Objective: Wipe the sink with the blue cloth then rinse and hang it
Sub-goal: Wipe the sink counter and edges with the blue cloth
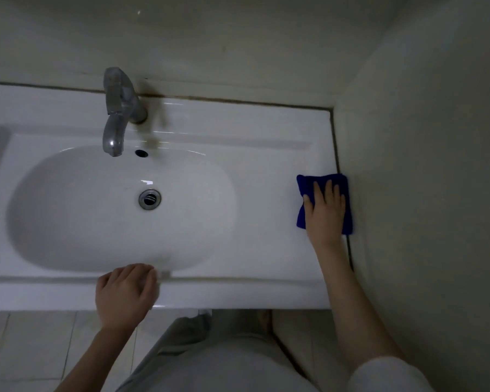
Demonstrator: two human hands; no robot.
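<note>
A white ceramic sink (266, 176) with an oval basin fills the view. A folded blue cloth (309, 183) lies flat on the sink's right ledge, against the right wall. My right hand (324, 210) presses down on the cloth with straight fingers. My left hand (125, 292) rests on the sink's front rim, fingers curled over the edge, holding nothing I can see. A metal tap (116, 108) stands at the back, its spout over the basin. The drain (149, 198) sits in the basin's middle.
Walls close in behind the sink and on its right (422, 165). A dark sealant line runs along both joints. A small overflow hole (141, 153) sits below the spout. Tiled floor (34, 349) shows below the sink's front edge, beside my legs.
</note>
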